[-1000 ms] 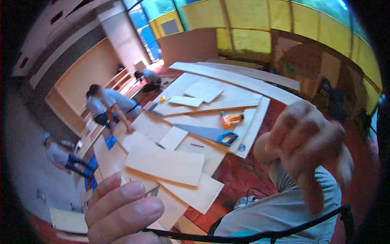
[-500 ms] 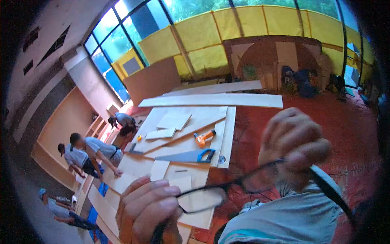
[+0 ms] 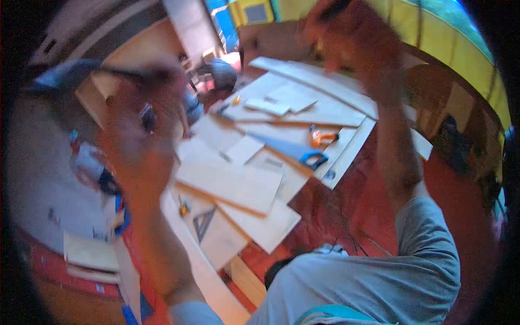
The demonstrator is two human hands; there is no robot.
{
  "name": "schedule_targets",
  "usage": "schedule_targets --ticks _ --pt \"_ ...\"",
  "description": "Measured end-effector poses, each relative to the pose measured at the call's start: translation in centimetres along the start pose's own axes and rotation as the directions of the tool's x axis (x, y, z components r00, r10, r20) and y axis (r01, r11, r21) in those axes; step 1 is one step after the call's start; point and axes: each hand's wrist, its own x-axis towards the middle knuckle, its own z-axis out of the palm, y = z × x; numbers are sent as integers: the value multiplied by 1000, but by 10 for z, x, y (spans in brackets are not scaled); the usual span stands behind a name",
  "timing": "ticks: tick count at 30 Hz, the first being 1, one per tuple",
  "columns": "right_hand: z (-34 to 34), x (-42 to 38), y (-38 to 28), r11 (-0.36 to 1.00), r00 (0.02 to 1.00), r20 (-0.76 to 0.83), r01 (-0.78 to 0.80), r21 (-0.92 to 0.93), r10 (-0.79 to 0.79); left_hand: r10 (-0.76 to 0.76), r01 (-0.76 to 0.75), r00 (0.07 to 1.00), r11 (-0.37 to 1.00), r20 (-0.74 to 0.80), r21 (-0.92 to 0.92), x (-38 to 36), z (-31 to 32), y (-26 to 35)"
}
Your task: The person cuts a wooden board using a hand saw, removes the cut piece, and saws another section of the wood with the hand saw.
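Observation:
Both my hands are raised close to the camera and smeared by motion. My left hand (image 3: 143, 108), at the left, has its fingers closed on the dark frame of a pair of eyeglasses (image 3: 67, 76). One blurred lens stretches left from those fingers. At the top, my right hand (image 3: 352, 43) is closed around a short dark piece that looks like part of the same eyeglasses; the middle of the frame does not show. Below and between the hands lies a worktable with a blue-handled handsaw (image 3: 284, 146) and an orange cordless drill (image 3: 323, 137).
Several pale boards (image 3: 233, 181) cover the worktable. A triangular square (image 3: 203, 223) and a small yellow tool (image 3: 183, 208) lie at its near side. A co-worker in a cap (image 3: 86, 160) stands at the left; another person (image 3: 221, 73) bends beyond the table. Red sheeting (image 3: 352, 216) covers the floor.
Both hands have risen and spread apart, carrying the eyeglasses up from in front of my lap toward the camera. My view has turned left and down, bringing more of the near table in.

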Motion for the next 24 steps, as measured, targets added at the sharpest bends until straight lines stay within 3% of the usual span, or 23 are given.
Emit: schedule_targets --ticks 2,5,8,11,14,17,21,24 --pt "1 18 -16 992 987 98 129 0 -128 158 -146 987 966 -39 213 15 -53 6" --pt "9 22 -29 960 938 207 271 64 -278 157 -128 987 911 -41 391 -14 -126 26" --pt "16 13 -36 911 876 252 388 136 -411 -23 35 999 861 -30 507 -80 -174 51" --pt "18 1 -40 856 818 256 479 194 -515 -292 266 955 768 -52 583 -157 -195 72" --pt "17 -9 -40 807 774 237 543 232 -588 -609 522 788 583 -91 623 -250 -206 85" --pt "6 -18 -40 767 748 186 591 250 -637 -818 688 560 367 -135 626 -346 -207 95" --pt "-26 -30 -26 735 749 18 644 214 -662 -954 770 259 108 -153 629 -472 -197 101" --pt "-60 -47 7 759 770 -182 636 136 -612 -994 764 71 -3 -89 645 -558 -175 100"
